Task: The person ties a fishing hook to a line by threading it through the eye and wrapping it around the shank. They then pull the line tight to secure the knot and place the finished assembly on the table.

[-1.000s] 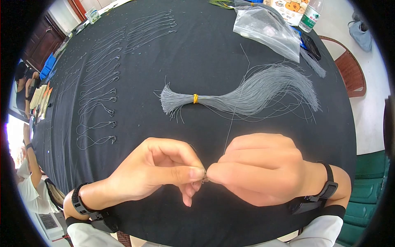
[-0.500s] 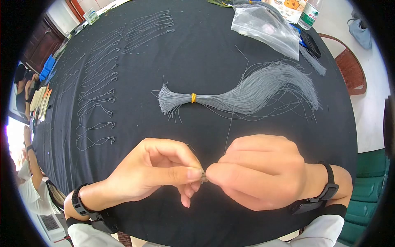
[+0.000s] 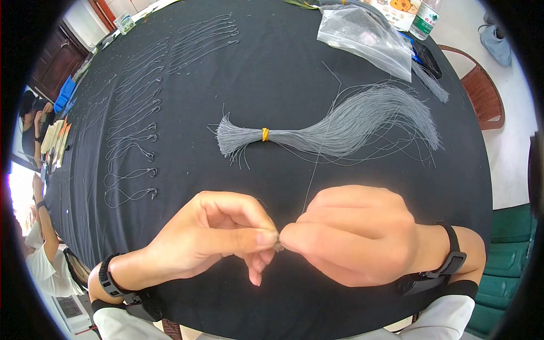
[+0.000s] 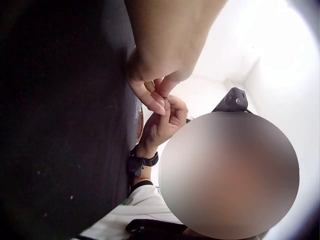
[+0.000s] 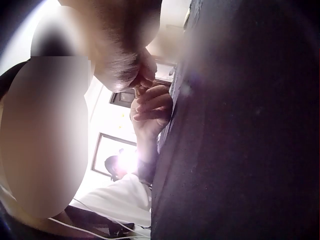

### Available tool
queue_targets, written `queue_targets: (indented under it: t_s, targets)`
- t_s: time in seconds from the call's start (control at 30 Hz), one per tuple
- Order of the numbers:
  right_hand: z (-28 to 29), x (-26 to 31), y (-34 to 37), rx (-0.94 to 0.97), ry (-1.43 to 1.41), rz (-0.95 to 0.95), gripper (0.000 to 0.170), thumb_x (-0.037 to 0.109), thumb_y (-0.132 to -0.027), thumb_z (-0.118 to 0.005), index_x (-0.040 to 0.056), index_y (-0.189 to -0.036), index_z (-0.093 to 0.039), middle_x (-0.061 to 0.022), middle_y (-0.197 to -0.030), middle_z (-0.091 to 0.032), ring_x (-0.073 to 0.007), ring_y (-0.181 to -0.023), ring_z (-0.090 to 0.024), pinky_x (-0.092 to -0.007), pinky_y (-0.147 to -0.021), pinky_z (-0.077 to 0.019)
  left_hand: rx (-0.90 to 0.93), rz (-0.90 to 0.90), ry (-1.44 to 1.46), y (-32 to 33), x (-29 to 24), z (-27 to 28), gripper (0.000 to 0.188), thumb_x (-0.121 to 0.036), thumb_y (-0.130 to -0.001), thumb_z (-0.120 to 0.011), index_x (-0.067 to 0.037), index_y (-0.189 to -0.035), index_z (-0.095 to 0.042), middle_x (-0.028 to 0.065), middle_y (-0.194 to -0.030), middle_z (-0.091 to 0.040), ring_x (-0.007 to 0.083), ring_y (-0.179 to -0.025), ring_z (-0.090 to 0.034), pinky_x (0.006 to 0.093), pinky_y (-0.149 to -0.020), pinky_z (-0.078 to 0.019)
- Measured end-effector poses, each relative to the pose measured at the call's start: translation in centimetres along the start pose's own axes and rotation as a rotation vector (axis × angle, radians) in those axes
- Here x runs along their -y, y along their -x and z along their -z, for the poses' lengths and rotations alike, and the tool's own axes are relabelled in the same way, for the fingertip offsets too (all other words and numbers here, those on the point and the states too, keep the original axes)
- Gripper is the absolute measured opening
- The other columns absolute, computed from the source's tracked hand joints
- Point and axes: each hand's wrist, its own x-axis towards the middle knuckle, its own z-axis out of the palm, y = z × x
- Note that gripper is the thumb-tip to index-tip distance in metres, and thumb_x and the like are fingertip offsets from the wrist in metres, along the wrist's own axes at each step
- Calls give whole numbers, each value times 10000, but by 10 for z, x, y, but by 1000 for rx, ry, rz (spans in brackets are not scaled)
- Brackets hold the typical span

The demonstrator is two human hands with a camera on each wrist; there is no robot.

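Over the near side of the black table, my left hand (image 3: 226,235) and right hand (image 3: 357,238) meet fingertip to fingertip. Thumb and forefinger of the left hand pinch the end of a thin grey cord (image 3: 310,190). The right hand's curled fingers pinch it too, and the cord runs up from behind them across the big bundle. What lies between the fingertips is mostly hidden. Beyond the hands is a bundle of grey cords (image 3: 362,122), bound by a yellow band (image 3: 265,135). In the left wrist view, the left fingertips (image 4: 157,107) touch the right hand's.
Knotted cord loops (image 3: 130,195) lie in rows on the left of the black cloth (image 3: 249,73). A clear plastic bag (image 3: 362,42), a water bottle (image 3: 426,20) and a dark phone (image 3: 428,59) are at the far right. Another person (image 3: 31,122) sits at left.
Both hands stay pinched together and have shifted slightly left. The small gap between the fingertips has narrowed, and the near part of the cord has swung left.
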Motion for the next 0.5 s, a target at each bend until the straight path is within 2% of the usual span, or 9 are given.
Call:
queue_targets:
  t_s: [0.23, 0.5]
  targets:
    - [0, 10, -1, 0, 119, -1, 260, -75, -586, -683, -43, -839, -636, -102, -674, -586, -226, -565, -591, -280, -492, -493, -30, -24, -31, -1, 0, -1, 109, -76, -918, -602, 27, -900, -632, 102, -800, -636, 162, -668, -643, 301, -601, -569]
    - [-3, 1, 2, -17, 45, -1, 257, -93, -605, -689, -27, -849, -648, -97, -688, -599, -222, -579, -595, -276, -502, -487, -27, -23, -19, 0, 0, -2, 109, -78, -915, -607, 28, -904, -634, 100, -802, -637, 163, -672, -642, 303, -600, -565]
